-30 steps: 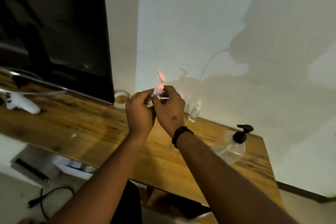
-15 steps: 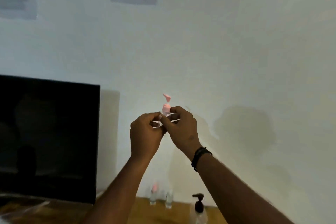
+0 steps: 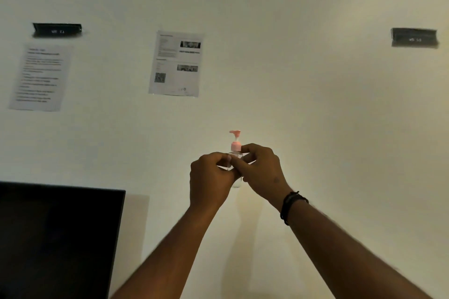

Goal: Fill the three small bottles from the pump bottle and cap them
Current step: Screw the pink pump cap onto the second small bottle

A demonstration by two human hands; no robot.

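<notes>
Both hands hold one small clear bottle [image 3: 237,183] with a pink pump cap [image 3: 235,142] upright in front of the white wall. My left hand [image 3: 211,178] grips the bottle's body from the left. My right hand [image 3: 261,170] pinches it just below the pink cap from the right; a black band sits on that wrist. The fingers hide most of the bottle's body. The large pump bottle, the other small bottles and the table are out of view.
A dark monitor [image 3: 58,240] fills the lower left. Two printed sheets [image 3: 176,63] hang on the wall, with two dark labels [image 3: 414,37] higher up.
The view has tilted up from the table to the wall, so the table, pump bottle and other small bottles dropped out of sight. Both hands kept their hold on the pink-capped bottle, whose pump head turned.
</notes>
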